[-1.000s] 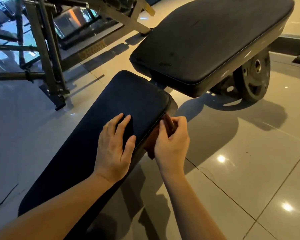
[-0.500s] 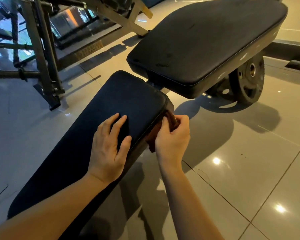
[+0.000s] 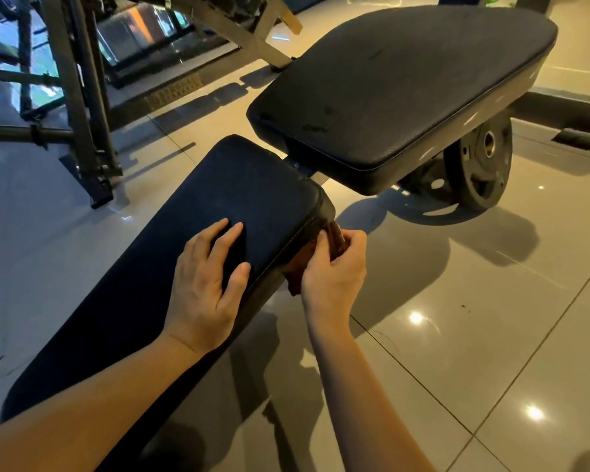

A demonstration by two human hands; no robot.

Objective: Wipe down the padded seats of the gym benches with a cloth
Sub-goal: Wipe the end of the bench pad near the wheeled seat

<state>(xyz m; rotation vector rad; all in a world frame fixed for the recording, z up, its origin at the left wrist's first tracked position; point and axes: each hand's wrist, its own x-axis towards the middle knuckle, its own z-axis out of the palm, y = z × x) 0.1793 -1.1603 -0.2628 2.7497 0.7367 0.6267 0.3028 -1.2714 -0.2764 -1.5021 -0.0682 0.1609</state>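
A long black padded bench pad (image 3: pixel 171 253) runs from the lower left toward the middle. Beyond its far end sits a wider black seat pad (image 3: pixel 402 86), tilted. My left hand (image 3: pixel 208 284) rests flat on top of the long pad near its right edge, fingers spread. My right hand (image 3: pixel 334 270) grips a brown cloth (image 3: pixel 298 264) and presses it against the right side edge of the long pad, close to its far corner. Most of the cloth is hidden behind my fingers.
A black weight plate (image 3: pixel 481 172) stands on the floor under the wide seat pad. A metal rack frame (image 3: pixel 79 107) stands at the upper left. Glossy beige floor tiles (image 3: pixel 474 318) spread out to the right.
My right hand has slid the cloth a little farther along the pad's side edge toward its far corner. My left hand has stayed on top of the pad.
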